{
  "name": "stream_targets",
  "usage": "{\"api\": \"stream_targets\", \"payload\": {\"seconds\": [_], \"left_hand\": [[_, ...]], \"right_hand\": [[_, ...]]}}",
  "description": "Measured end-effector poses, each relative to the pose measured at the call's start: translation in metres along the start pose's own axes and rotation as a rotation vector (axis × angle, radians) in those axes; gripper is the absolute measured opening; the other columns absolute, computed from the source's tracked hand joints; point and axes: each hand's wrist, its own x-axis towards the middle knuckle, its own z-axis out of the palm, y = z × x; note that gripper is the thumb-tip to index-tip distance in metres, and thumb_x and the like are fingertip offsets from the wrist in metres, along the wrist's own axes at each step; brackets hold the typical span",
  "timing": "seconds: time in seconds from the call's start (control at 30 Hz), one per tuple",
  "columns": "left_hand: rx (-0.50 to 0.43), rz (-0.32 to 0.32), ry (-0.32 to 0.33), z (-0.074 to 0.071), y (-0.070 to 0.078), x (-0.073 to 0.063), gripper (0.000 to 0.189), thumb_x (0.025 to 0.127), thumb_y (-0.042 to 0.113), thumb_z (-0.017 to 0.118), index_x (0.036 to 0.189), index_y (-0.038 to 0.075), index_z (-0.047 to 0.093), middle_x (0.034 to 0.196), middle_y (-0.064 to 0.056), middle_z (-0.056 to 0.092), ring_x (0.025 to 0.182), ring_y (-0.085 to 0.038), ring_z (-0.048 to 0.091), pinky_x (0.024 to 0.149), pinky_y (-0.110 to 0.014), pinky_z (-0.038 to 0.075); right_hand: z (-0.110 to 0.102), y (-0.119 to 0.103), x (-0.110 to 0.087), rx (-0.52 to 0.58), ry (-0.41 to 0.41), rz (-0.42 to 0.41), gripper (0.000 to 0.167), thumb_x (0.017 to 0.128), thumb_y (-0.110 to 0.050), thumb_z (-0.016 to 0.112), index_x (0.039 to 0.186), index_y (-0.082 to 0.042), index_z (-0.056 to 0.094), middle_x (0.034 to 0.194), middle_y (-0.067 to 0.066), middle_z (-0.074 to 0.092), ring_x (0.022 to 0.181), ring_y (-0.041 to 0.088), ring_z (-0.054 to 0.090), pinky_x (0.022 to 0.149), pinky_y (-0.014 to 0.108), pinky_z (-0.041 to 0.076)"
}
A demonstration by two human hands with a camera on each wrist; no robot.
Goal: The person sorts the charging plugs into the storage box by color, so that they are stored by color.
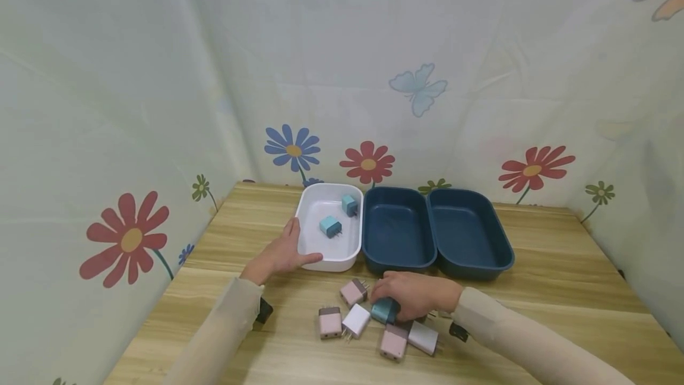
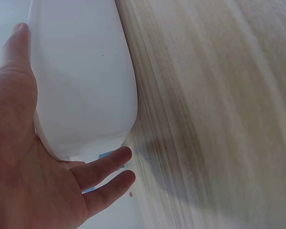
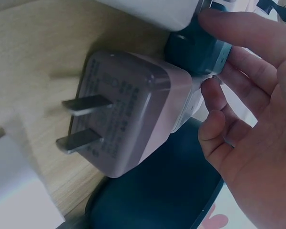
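With the white tray (image 1: 335, 265) touched by the wide-spread left hand (image 1: 283, 253), the teal charger (image 1: 382, 312), pinched by the right hand (image 1: 412, 293), is best lifted straight up.

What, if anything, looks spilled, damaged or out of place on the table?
Nothing stands out as spilled or visibly damaged. Pink plugs and white plugs lie loose at mixed angles in front of the bins, which looks untidy rather than odd. The white bin sits upright, two teal plugs inside; the right hand grips another teal plug.

Flowered backdrop (image 1: 331, 34), pale-blue butterfly print (image 1: 419, 89), wood-grain tabletop (image 1: 561, 260)
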Motion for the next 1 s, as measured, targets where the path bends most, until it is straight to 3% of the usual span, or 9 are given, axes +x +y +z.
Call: {"api": "stream_targets", "payload": {"seconds": [0.57, 1.0], "left_hand": [[0.004, -0.004, 0.008, 0.001, -0.001, 0.001, 0.118, 0.077, 0.062, 0.065, 0.149, -0.003, -0.002, 0.155, -0.022, 0.000, 0.131, -0.044, 0.032, 0.103, -0.051, 0.032], [0.012, -0.003, 0.007, 0.002, -0.002, 0.002, 0.117, 0.078, 0.062, 0.065, 0.149, -0.003, -0.002, 0.155, -0.022, 0.000, 0.132, -0.042, 0.031, 0.103, -0.050, 0.032]], "right_hand": [[0.000, 0.002, 0.001, 0.006, 0.043, -0.017, 0.047, 0.073, -0.021, 0.079, 0.117, -0.016, 0.063, 0.113, -0.012, 0.059, 0.097, 0.003, 0.049, 0.082, 0.018, 0.042], [-0.010, -0.001, -0.003, 0.101, 0.065, 0.021, 0.049, 0.073, -0.018, 0.079, 0.119, -0.017, 0.062, 0.113, -0.013, 0.058, 0.100, 0.003, 0.049, 0.084, 0.022, 0.044]]}}
